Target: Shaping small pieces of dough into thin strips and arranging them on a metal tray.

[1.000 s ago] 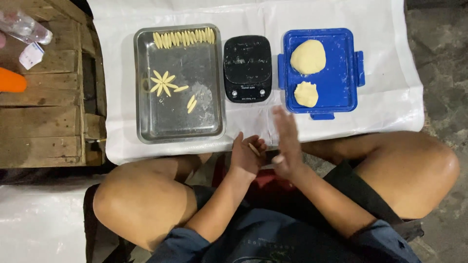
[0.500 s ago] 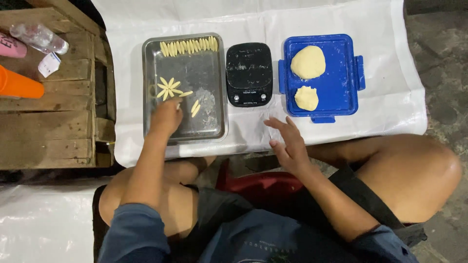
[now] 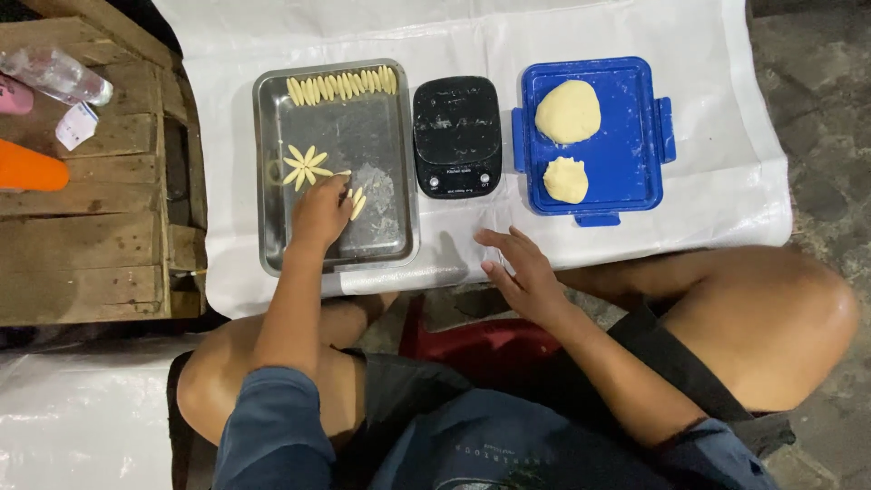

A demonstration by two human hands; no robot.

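Left hand: my left hand (image 3: 319, 213) is down inside the metal tray (image 3: 272, 240), fingers drawn together with the tips on a small strip of dough (image 3: 342, 173); I cannot tell whether I am pinching it or only pressing on it.
Dough flower: just beyond my left fingertips, a little to the left, thin dough strips lie in a star shape (image 3: 305, 165) on the tray floor.
Loose strips: just to the right of my left hand, two short dough strips (image 3: 357, 201) lie side by side, close to my knuckles.
Row of strips: well beyond my left hand, along the far wall of the tray, a line of dough strips (image 3: 342, 85) sits packed edge to edge.
Right hand: my right hand (image 3: 519, 272) is empty, fingers spread apart and slightly curled, hovering at the near edge of the white sheet (image 3: 699, 195).
Scale: beyond my right hand and a little to its left stands a black kitchen scale (image 3: 456, 134), between the tray and the blue lid.
Blue lid: beyond my right hand and to its right, a blue plastic lid (image 3: 626, 136) carries a large dough ball (image 3: 567, 111) and, nearer to me, a smaller rough lump of dough (image 3: 565, 179).
Far left: well to the left of my left hand, a wooden pallet (image 3: 100, 245) holds a plastic bottle (image 3: 56, 75) and an orange object (image 3: 32, 170).
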